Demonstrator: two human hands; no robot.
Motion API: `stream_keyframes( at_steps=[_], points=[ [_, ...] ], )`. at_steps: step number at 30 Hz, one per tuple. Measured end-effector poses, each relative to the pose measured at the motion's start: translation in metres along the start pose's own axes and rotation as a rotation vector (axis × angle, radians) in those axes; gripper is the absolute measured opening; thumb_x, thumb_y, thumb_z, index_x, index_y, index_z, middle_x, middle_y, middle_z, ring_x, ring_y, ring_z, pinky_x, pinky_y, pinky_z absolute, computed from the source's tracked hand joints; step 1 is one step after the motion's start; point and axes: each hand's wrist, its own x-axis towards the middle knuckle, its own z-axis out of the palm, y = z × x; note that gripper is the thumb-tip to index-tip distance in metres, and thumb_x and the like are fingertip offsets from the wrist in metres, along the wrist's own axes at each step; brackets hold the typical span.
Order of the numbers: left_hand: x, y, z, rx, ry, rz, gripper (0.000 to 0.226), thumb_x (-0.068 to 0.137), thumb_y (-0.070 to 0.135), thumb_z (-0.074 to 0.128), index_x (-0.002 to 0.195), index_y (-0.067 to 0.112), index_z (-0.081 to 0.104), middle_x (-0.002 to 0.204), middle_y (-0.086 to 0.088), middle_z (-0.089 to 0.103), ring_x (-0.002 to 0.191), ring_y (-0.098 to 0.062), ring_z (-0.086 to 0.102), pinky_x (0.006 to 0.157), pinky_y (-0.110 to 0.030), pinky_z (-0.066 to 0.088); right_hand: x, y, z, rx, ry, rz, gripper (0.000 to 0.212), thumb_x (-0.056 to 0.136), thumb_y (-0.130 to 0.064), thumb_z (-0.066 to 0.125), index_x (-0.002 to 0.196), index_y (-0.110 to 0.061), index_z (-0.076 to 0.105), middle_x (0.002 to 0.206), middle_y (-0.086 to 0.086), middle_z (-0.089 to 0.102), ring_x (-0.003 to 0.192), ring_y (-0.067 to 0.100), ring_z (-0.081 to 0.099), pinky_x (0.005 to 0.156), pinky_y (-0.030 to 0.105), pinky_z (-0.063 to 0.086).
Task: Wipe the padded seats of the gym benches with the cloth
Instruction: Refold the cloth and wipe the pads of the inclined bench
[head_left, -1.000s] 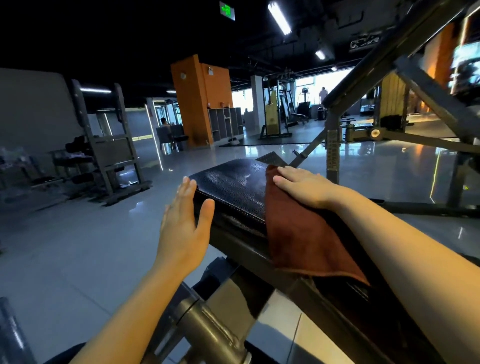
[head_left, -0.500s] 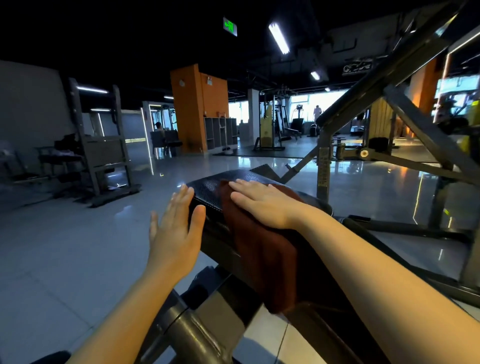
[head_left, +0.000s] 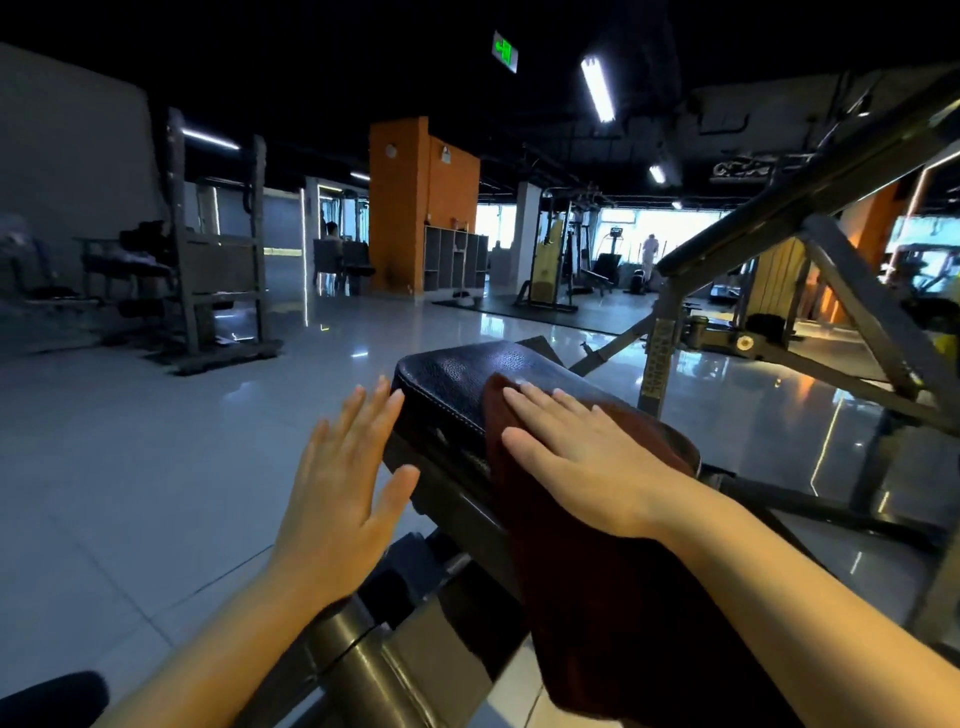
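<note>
Both hands (head_left: 343, 483) (head_left: 582, 457) flat, fingers straight

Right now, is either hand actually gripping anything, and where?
Nothing is gripped. The right hand presses flat on the upper part of the brown cloth on the bench seat pad. The left hand is open beside the pad's edge.

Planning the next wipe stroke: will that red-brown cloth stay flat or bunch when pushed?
Probably floppy: the cloth drapes over the padded seat edge. Under the flat right hand it may bunch; the seat's glossy cover looks slick.
</note>
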Motion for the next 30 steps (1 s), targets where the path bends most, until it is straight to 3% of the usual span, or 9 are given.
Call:
stream_keyframes(
  at_steps=[3,7,11,14,21,26,30],
  points=[
    [-0.010,-0.006,0.008,0.054,0.027,0.027,0.064,0.096,0.065,0.015,0.152,0.042,-0.005,0.160,0.023,-0.008,0.147,-0.002,-0.005,0.121,-0.030,-0.002,0.039,-0.007,-0.004,0.018,-0.030,-0.044,0.057,0.101,-0.055,0.015,0.154,-0.039,0.003,0.162,-0.018,-0.003,0.149,0.007,-0.006,0.120,0.038,-0.005],
    [-0.012,-0.004,0.014,0.232,0.120,0.236,0.062,0.102,0.053,0.022,0.154,0.019,0.018,0.161,-0.003,0.018,0.148,-0.019,0.016,0.119,-0.040,0.011,0.111,0.003,-0.009,0.022,0.014,0.008,0.059,0.102,-0.055,0.017,0.156,-0.031,0.012,0.164,-0.009,0.007,0.151,0.015,0.005,0.122,0.047,0.003],
    [-0.013,-0.006,0.009,0.180,0.268,0.245,0.054,0.104,0.044,0.027,0.148,0.013,0.028,0.155,-0.006,0.030,0.147,-0.020,0.023,0.121,-0.038,0.014,0.136,0.012,-0.011,0.019,0.013,0.064,0.060,0.102,-0.055,0.016,0.156,-0.028,0.014,0.164,-0.006,0.011,0.150,0.018,0.008,0.120,0.051,0.009],
    [-0.015,-0.006,0.009,0.197,0.276,0.245,0.051,0.104,0.042,0.027,0.146,0.014,0.032,0.152,-0.007,0.036,0.145,-0.020,0.026,0.121,-0.038,0.014,0.123,0.004,-0.011,0.010,0.010,0.088,0.060,0.102,-0.054,0.015,0.156,-0.028,0.012,0.164,-0.006,0.009,0.151,0.017,0.007,0.120,0.051,0.006],
    [-0.019,-0.003,0.005,0.178,0.191,0.173,0.050,0.104,0.044,0.027,0.146,0.019,0.032,0.152,-0.003,0.036,0.144,-0.018,0.029,0.120,-0.037,0.017,0.045,-0.024,-0.002,-0.026,0.012,-0.041,0.057,0.103,-0.052,0.018,0.155,-0.035,0.004,0.163,-0.014,-0.001,0.149,0.008,-0.003,0.122,0.040,-0.001],
    [-0.045,-0.021,0.002,0.188,0.125,0.129,0.053,0.102,0.045,0.026,0.149,0.021,0.031,0.158,-0.001,0.026,0.146,-0.020,0.023,0.121,-0.036,0.009,-0.010,-0.013,-0.002,0.028,-0.014,-0.041,0.056,0.101,-0.051,0.021,0.153,-0.040,0.004,0.159,-0.023,-0.003,0.143,-0.007,-0.006,0.121,0.030,-0.005],
    [-0.058,-0.029,0.004,0.198,0.042,0.118,0.058,0.102,0.052,0.021,0.153,0.025,0.024,0.161,0.002,0.019,0.148,-0.018,0.015,0.121,-0.035,0.002,0.006,-0.006,-0.008,0.085,-0.049,0.015,0.055,0.102,-0.047,0.021,0.154,-0.036,0.007,0.161,-0.019,0.001,0.146,-0.002,-0.003,0.121,0.029,-0.004]
  ],
)
